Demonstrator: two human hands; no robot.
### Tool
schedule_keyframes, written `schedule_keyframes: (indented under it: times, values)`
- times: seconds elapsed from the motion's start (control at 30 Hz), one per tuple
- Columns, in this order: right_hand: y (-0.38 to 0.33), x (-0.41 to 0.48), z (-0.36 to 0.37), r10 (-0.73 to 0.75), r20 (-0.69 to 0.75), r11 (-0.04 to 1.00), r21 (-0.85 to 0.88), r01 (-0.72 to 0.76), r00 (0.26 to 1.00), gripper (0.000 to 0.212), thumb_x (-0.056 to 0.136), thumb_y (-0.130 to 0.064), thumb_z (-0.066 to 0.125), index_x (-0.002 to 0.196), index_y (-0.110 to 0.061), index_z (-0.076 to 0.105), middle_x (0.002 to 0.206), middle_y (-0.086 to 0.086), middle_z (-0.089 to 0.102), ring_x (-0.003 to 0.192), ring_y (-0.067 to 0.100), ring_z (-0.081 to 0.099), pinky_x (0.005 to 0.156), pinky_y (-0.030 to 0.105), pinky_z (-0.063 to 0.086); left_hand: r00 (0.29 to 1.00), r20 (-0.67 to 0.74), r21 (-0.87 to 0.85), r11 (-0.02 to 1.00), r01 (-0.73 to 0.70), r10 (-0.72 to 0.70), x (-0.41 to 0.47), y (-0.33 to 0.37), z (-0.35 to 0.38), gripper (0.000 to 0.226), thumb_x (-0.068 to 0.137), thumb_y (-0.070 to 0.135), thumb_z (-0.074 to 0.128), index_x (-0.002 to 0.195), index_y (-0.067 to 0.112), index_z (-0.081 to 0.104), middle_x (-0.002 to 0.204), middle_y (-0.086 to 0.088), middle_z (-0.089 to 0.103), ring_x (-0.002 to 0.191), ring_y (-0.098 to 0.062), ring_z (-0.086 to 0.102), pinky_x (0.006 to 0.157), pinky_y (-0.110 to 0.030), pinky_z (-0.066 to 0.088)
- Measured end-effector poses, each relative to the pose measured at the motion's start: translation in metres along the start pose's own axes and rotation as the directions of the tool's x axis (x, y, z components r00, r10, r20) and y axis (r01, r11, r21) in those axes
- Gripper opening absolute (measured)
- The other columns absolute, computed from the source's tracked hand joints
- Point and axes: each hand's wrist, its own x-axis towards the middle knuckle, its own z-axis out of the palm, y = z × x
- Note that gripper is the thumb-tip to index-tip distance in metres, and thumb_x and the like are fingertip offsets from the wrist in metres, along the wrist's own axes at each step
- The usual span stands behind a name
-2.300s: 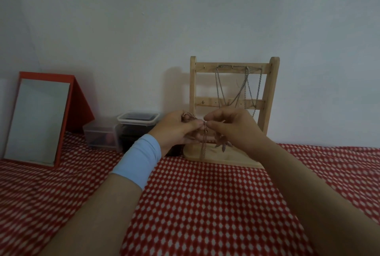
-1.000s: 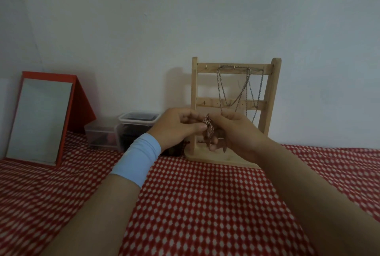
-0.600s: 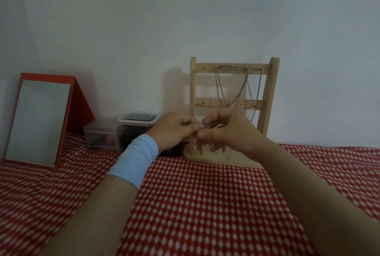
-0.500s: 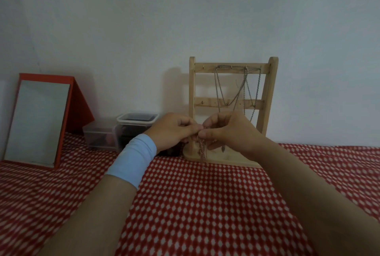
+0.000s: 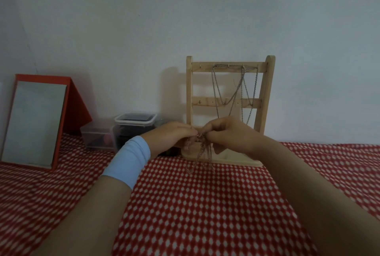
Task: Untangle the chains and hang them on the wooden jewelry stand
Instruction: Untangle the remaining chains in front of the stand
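Observation:
A tangled chain (image 5: 202, 154) hangs in loops between my two hands, its lower ends reaching the red checked cloth. My left hand (image 5: 170, 137), with a light blue wristband, pinches the chain from the left. My right hand (image 5: 228, 132) pinches it from the right, fingertips almost touching the left hand's. Just behind them stands the wooden jewelry stand (image 5: 265, 91), against the wall. Silver chains (image 5: 234, 89) hang from the hooks of its top bar and drape down past the middle bar.
A red-framed mirror (image 5: 33, 122) leans at the far left. Two clear plastic boxes (image 5: 135, 121) sit by the wall, left of the stand. The red-and-white checked cloth (image 5: 195, 204) covers the table in front of me.
The chain was bunched up between my fingertips; now its loops hang lower, down to the cloth. Both hands stay close together in front of the stand's base.

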Motion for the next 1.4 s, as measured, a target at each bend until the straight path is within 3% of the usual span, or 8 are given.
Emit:
schedule_keyframes:
  times: [0.13,0.3,0.5,0.7,0.83,1.1,1.23,1.4]
  values:
    - [0.001,0.001,-0.005,0.058,-0.102,0.98,0.196,-0.037,0.993,0.019,0.096,-0.006,0.059,0.095,-0.009,0.077,0.083,0.006,0.078,0.064,0.018,0.067,0.072,0.04,0.06,0.998,-0.044,-0.34,0.94,0.025,-0.042,0.003,0.005,0.004,0.043,0.099,0.003,0.033,0.058,0.016,0.032,0.05,-0.002,0.039,0.05,-0.015,0.039,0.059,-0.025,0.036]
    - [0.002,0.003,0.006,0.145,0.039,0.975,0.166,-0.15,0.989,0.032,0.103,-0.016,0.042,0.09,-0.002,0.068,0.073,0.007,0.067,0.064,0.02,0.061,0.067,0.037,0.058,0.998,-0.051,-0.571,0.819,-0.048,0.023,0.005,-0.003,0.009,0.039,0.098,0.009,0.036,0.059,0.015,0.036,0.055,-0.004,0.048,0.053,-0.016,0.049,0.07,-0.032,0.046]
    - [0.009,0.006,-0.001,0.08,0.137,0.968,0.227,-0.11,0.987,0.059,0.089,-0.06,0.05,0.092,-0.002,0.062,0.08,0.008,0.06,0.074,0.024,0.056,0.078,0.039,0.051,0.995,0.042,-0.473,0.879,-0.056,0.086,0.001,0.001,0.009,0.032,0.1,0.017,0.038,0.069,0.012,0.047,0.06,-0.002,0.044,0.043,-0.013,0.037,0.064,-0.037,0.049]
    - [0.014,0.006,-0.006,0.087,0.109,0.983,0.15,-0.103,0.99,0.033,0.095,-0.044,0.068,0.073,-0.02,0.074,0.072,-0.001,0.065,0.064,0.013,0.057,0.07,0.031,0.049,0.993,-0.05,-0.455,0.883,-0.117,0.106,0.004,0.004,0.004,0.035,0.099,0.015,0.039,0.064,0.014,0.046,0.052,0.002,0.039,0.039,-0.01,0.031,0.058,-0.036,0.046]
    - [0.018,0.008,-0.005,0.204,0.027,0.976,0.071,-0.205,0.979,0.026,0.091,-0.041,0.073,0.09,-0.016,0.081,0.075,-0.005,0.071,0.067,0.011,0.062,0.075,0.032,0.052,0.99,-0.079,-0.451,0.882,-0.138,0.115,0.001,0.007,0.0,0.034,0.1,0.014,0.039,0.067,0.013,0.044,0.051,0.003,0.034,0.039,-0.009,0.029,0.056,-0.035,0.048]
    - [0.004,0.011,0.002,0.201,0.066,0.751,0.63,-0.197,0.977,0.024,0.104,-0.024,0.051,0.087,-0.011,0.063,0.079,0.006,0.07,0.08,0.023,0.066,0.08,0.037,0.053,0.992,-0.105,0.06,0.996,-0.062,0.068,-0.003,0.001,-0.005,0.024,0.102,0.023,0.047,0.089,0.017,0.067,0.055,-0.004,0.043,0.044,-0.01,0.043,0.06,-0.03,0.058]
    - [0.006,0.009,0.002,0.207,0.064,0.875,0.434,-0.214,0.976,0.023,0.102,-0.033,0.056,0.092,-0.013,0.063,0.077,0.001,0.066,0.071,0.019,0.062,0.077,0.038,0.05,0.987,-0.139,-0.321,0.94,-0.118,0.077,0.0,0.002,-0.002,0.029,0.103,0.015,0.045,0.078,0.011,0.06,0.074,-0.006,0.058,0.07,-0.017,0.058,0.079,-0.04,0.056]
    - [0.009,0.005,-0.001,0.26,0.171,0.956,0.097,-0.278,0.951,0.006,0.093,-0.016,0.067,0.088,-0.012,0.068,0.076,0.0,0.067,0.069,0.015,0.063,0.074,0.034,0.055,0.98,-0.182,-0.601,0.78,-0.174,0.078,0.001,0.005,0.005,0.029,0.104,0.012,0.04,0.079,0.007,0.054,0.072,-0.007,0.055,0.062,-0.017,0.055,0.059,-0.029,0.056]
